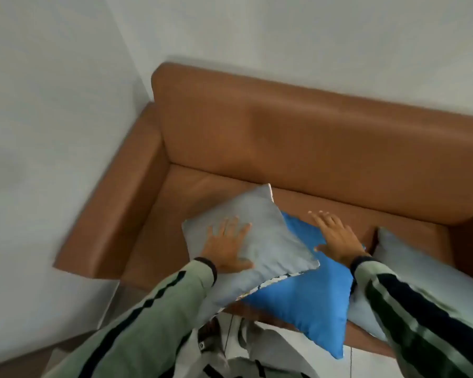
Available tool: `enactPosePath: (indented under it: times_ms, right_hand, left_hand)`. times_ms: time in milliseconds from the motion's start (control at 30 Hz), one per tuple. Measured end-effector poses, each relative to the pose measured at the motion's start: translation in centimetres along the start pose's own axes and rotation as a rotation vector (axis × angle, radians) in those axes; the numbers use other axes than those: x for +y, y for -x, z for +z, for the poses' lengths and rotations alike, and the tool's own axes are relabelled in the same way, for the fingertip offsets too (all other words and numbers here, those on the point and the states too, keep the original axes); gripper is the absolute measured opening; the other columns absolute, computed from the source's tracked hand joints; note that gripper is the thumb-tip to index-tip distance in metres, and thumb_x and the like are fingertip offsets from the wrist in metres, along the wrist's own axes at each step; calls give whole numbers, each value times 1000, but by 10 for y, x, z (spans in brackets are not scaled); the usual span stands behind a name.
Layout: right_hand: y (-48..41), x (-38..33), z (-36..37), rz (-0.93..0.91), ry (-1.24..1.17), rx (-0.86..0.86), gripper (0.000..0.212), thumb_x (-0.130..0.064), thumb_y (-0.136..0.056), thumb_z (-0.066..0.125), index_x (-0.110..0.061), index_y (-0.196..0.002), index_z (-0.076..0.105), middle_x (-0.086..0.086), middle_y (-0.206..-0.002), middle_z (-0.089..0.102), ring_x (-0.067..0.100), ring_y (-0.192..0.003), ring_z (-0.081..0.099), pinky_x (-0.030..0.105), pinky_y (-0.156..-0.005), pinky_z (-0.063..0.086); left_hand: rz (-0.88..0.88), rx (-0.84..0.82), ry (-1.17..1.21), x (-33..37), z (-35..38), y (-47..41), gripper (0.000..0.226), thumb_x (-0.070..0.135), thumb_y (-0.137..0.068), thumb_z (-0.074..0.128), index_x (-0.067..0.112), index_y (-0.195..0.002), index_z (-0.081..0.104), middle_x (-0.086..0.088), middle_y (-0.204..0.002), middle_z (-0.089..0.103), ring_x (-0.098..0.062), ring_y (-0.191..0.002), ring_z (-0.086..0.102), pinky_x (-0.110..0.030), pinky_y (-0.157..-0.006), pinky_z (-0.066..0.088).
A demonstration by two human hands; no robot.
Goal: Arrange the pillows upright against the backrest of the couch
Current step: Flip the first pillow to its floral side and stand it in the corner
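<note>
A brown leather couch (pixel 298 137) stands against a white wall, its backrest running along the top. On the seat a pale grey pillow (pixel 265 233) lies flat, partly overlapping a bright blue pillow (pixel 306 304). A second pale grey pillow (pixel 410 266) lies to the right, partly under my right sleeve. My left hand (pixel 227 246) rests flat on the left grey pillow with fingers spread. My right hand (pixel 336 236) hovers palm down over the blue pillow's far corner, fingers apart, holding nothing.
The couch's left armrest (pixel 112 211) sits close to a white side wall (pixel 52 132). The seat strip (pixel 257 184) between the pillows and backrest is bare leather. Pale floor and my legs show at the bottom edge.
</note>
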State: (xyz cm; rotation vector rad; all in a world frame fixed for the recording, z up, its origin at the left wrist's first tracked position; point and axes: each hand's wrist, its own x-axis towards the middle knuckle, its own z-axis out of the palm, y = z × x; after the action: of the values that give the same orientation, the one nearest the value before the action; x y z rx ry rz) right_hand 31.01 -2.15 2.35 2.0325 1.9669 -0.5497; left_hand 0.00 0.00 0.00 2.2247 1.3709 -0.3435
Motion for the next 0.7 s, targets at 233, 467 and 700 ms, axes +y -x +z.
enactPosePath:
  times_ms: [233,467,700]
  right_hand:
    - [-39,-35,39,-569,299,-66,85,-11,-84,56,-35,-154,14,15,-164,5,34,-149,14,47,-111,32]
    - [-84,-89,-5,-387,-162,-34,38,-17,-92,47,-17,-125,64,5,-131,64,28,-117,59,39,-88,48]
    - [-134,-159,-89,-200,-485,80,51,-45,-96,51,-13,-56,49,-1,-52,49,19,-48,47,29,-49,26]
  left_hand:
    - [-20,-138,97,3,52,-2,109,65,-73,66,31,-155,1,-8,-165,-3,-32,-150,3,-63,-117,10]
    - [-48,-82,224,-51,15,4,132,90,-53,60,39,-152,-9,-2,-165,-11,-25,-151,-8,-59,-120,4]
    - [-146,239,240,-117,-55,13,132,92,-51,58,34,-153,-3,-2,-164,13,-25,-150,13,-55,-118,14]
